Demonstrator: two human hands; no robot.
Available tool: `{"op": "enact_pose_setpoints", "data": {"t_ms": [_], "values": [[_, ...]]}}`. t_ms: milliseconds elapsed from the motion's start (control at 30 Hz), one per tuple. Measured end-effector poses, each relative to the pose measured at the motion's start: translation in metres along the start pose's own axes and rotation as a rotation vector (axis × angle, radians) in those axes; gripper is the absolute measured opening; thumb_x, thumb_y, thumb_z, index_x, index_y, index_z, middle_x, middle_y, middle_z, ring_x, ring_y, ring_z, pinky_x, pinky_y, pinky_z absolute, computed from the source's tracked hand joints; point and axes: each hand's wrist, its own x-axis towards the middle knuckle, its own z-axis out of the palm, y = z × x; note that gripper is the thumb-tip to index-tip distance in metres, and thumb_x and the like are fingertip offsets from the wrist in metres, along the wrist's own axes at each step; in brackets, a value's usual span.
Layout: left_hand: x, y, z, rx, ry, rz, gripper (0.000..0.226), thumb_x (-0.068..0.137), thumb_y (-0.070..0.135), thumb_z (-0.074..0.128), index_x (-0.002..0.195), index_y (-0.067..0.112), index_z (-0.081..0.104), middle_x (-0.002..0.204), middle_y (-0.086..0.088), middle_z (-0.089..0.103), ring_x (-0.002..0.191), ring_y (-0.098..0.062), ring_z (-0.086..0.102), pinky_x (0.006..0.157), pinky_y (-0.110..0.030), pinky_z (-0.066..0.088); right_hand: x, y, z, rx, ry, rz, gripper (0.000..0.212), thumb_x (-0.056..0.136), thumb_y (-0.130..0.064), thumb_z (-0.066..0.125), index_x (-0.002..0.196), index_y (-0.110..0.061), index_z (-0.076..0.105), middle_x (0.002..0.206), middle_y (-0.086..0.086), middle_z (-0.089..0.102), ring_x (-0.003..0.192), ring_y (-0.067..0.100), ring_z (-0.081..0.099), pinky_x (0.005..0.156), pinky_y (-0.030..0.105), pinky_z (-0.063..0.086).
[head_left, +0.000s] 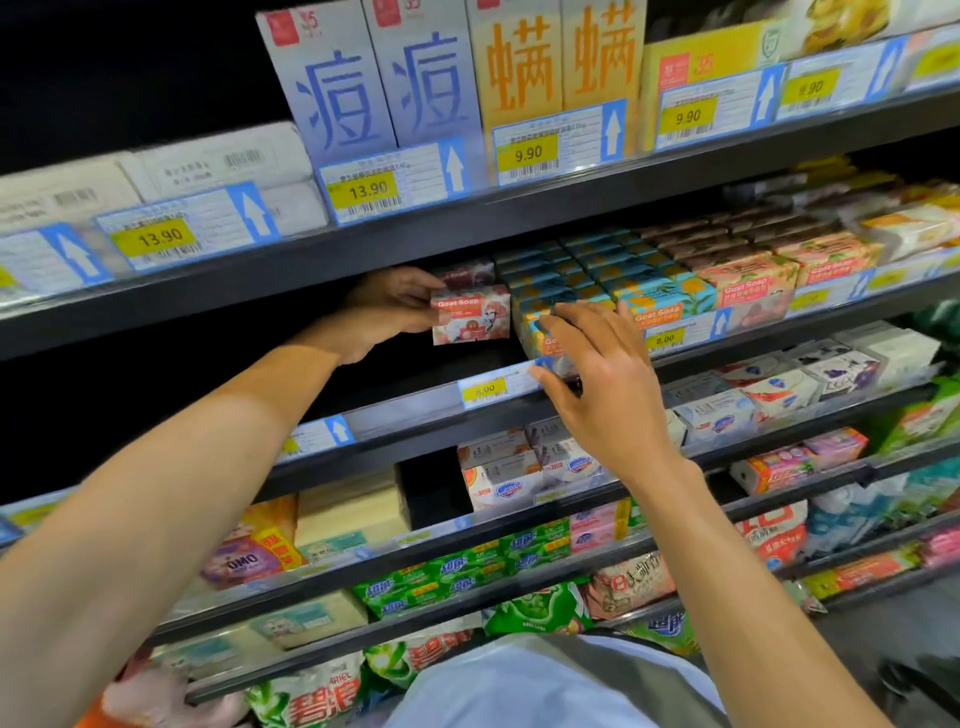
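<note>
My left hand (387, 306) grips a red and white Goat Soap box (470, 319) by its left end, holding it just in front of the second shelf. Another dark red box (465, 273) sits behind it on the shelf. My right hand (597, 374) reaches to the blue and orange Goat Soap boxes (535, 325) at the shelf front, its fingers curled round the near box and thumb at the shelf rail. That box is largely hidden by the hand.
Rows of blue and pink soap boxes (727, 280) fill the shelf to the right. The dark shelf rail (415, 410) carries yellow price tags. Tall boxes (426, 78) stand on the shelf above. Lower shelves hold more soap packs (498, 566). The shelf space left of my left hand is dark.
</note>
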Motion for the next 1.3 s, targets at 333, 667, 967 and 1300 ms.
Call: {"op": "enact_pose_setpoints", "data": {"t_ms": [333, 667, 967, 1300], "values": [[0.013, -0.016, 0.002, 0.153, 0.111, 0.094, 0.035, 0.078, 0.002, 0.086, 0.1, 0.02, 0.066, 0.092, 0.003, 0.067, 0.077, -0.002, 0.062, 0.074, -0.015, 0.051, -0.001, 0.001, 0.003, 0.001, 0.015, 0.004, 0.045, 0.098, -0.036, 0.07, 0.137, -0.012, 0.064, 0.14, 0.006, 0.061, 0.135, 0.027, 0.054, 0.128, 0.051, 0.021], [0.021, -0.019, 0.009, 0.149, 0.198, 0.126, 0.038, 0.08, -0.003, 0.083, 0.091, 0.022, 0.057, 0.088, 0.002, 0.064, 0.069, 0.007, 0.062, 0.068, -0.01, 0.05, -0.001, 0.002, 0.002, 0.032, 0.005, 0.01, 0.046, 0.098, -0.036, 0.07, 0.136, -0.012, 0.065, 0.139, 0.006, 0.062, 0.134, 0.028, 0.054, 0.129, 0.05, 0.02], [0.029, -0.019, 0.012, 0.161, 0.248, 0.106, 0.038, 0.08, -0.005, 0.081, 0.086, 0.023, 0.056, 0.087, 0.001, 0.062, 0.067, 0.007, 0.062, 0.067, -0.008, 0.048, -0.001, 0.001, -0.001, 0.054, 0.003, 0.008, 0.045, 0.097, -0.032, 0.072, 0.137, -0.011, 0.065, 0.139, 0.006, 0.062, 0.134, 0.028, 0.054, 0.13, 0.047, 0.018], [0.018, -0.007, 0.009, 0.229, 0.203, 0.104, 0.03, 0.084, 0.01, 0.084, 0.096, 0.019, 0.058, 0.09, 0.005, 0.059, 0.075, 0.0, 0.056, 0.071, -0.015, 0.044, 0.001, -0.003, -0.004, 0.019, -0.036, 0.024, 0.046, 0.098, -0.032, 0.07, 0.138, -0.011, 0.063, 0.14, 0.006, 0.061, 0.136, 0.028, 0.053, 0.129, 0.05, 0.02]]}}
